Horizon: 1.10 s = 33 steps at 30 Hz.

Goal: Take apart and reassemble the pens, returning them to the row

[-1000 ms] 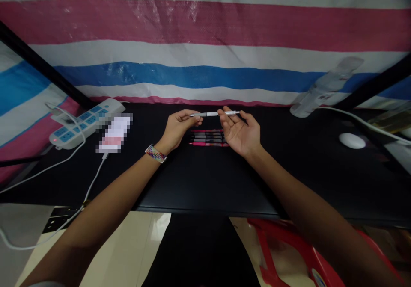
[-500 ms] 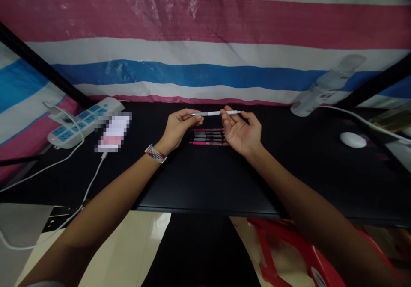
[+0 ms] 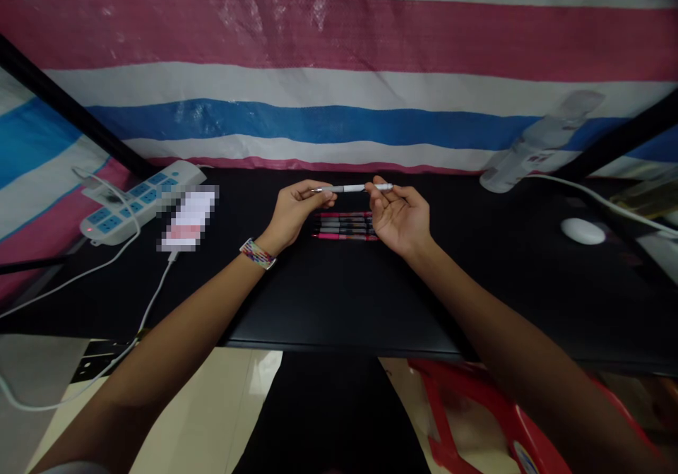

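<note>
A white pen with a grey grip [image 3: 349, 188] lies level between my two hands, above the desk. My left hand [image 3: 296, 206] pinches its grey tip end between thumb and fingers. At the other end, my right hand [image 3: 401, 218] holds the white barrel with palm turned up, thumb near the pen's end and fingers behind and over it. Below the held pen, several pens [image 3: 344, 226] lie side by side on the black desk, the nearest one pink; my right hand hides their right ends.
A white power strip [image 3: 143, 202] and a blurred-out phone [image 3: 189, 218] with a cable are at the left. To the right stand a clear bottle [image 3: 530, 150] and a white mouse [image 3: 583, 231]. A striped sheet [image 3: 339, 36] hangs behind the desk [image 3: 339, 297]. A red stool [image 3: 477, 396] is below.
My right thumb has come in slightly to the left, against the pen's white end. My left hand and the row of pens look nearly unchanged.
</note>
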### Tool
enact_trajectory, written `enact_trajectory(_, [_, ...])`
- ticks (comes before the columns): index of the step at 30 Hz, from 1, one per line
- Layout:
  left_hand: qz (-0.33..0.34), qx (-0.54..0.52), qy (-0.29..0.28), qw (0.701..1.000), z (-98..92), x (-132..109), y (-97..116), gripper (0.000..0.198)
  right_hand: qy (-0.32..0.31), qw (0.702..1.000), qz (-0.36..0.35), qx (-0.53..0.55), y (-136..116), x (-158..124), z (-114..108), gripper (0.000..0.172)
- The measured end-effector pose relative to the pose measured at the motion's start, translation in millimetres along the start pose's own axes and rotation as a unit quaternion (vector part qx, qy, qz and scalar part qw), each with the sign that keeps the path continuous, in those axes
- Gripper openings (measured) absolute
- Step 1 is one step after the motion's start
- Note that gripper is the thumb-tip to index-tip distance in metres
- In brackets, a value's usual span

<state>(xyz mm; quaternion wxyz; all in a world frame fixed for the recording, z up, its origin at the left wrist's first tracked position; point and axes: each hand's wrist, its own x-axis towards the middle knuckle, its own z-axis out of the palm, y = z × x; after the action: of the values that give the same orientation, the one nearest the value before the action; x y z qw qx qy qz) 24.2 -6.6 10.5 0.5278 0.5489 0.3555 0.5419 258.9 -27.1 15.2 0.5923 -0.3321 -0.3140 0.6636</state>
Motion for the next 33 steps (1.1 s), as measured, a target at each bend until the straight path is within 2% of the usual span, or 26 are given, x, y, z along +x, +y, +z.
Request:
enact_trajectory(6, [0.001, 0.008, -0.001, 1.000, -0.6, 0.2, 1.8, 0.031, -0.020, 0.994, -0.057, -0.089, -1.0, -0.9, 0.3, 0.047])
enact_trajectory(10, [-0.001, 0.014, -0.004, 1.000, -0.7, 0.0, 1.9, 0.030, -0.007, 0.991, -0.063, -0.116, 0.9, 1.1, -2.4, 0.045])
enact_trajectory(20, [-0.007, 0.004, -0.004, 1.000, 1.3, -0.3, -1.6, 0.029, 0.005, 0.997, -0.034, -0.071, 0.7, 3.5, -3.8, 0.043])
enact_trajectory(27, [-0.006, -0.005, 0.001, 1.000, 1.3, -0.1, -0.5, 0.027, -0.019, 1.000, -0.013, -0.004, -0.3, -0.1, -1.7, 0.047])
enact_trajectory(33, [-0.004, 0.011, -0.003, 1.000, 1.0, -0.4, -0.3, 0.028, 0.016, 1.000, 0.005, 0.019, 0.7, 2.3, -0.9, 0.036])
